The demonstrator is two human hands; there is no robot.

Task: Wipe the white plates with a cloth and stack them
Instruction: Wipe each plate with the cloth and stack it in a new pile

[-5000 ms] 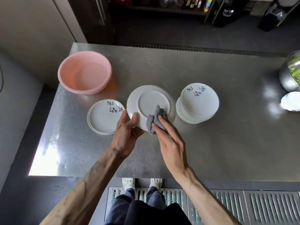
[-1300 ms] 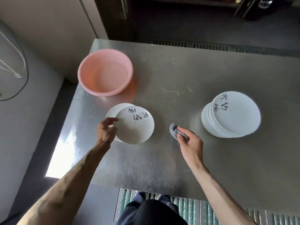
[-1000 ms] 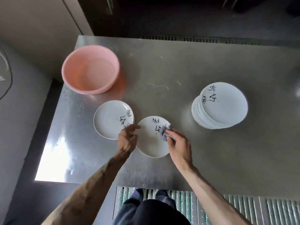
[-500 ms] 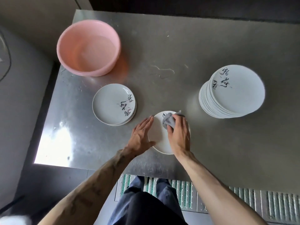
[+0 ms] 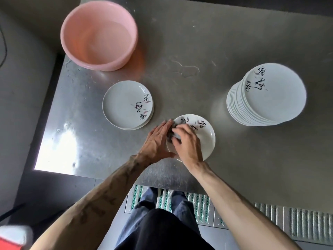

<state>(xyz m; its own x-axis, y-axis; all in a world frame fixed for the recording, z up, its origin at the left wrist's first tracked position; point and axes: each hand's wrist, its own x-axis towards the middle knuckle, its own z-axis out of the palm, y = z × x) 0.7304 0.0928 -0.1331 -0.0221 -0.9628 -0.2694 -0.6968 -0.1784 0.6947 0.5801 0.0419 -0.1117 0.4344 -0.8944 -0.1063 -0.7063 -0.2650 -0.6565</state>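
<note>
Right hand gripping crumpled grey cloth is wiping round white ceramic plate, open left hand steadying; lifting and stacking probably next

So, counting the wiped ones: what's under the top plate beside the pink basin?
A lower plate shows only its rim under the top plate, on its right. The rest is covered, so any further plates can't be seen.

Pink basin, black-lettered white plates
</note>
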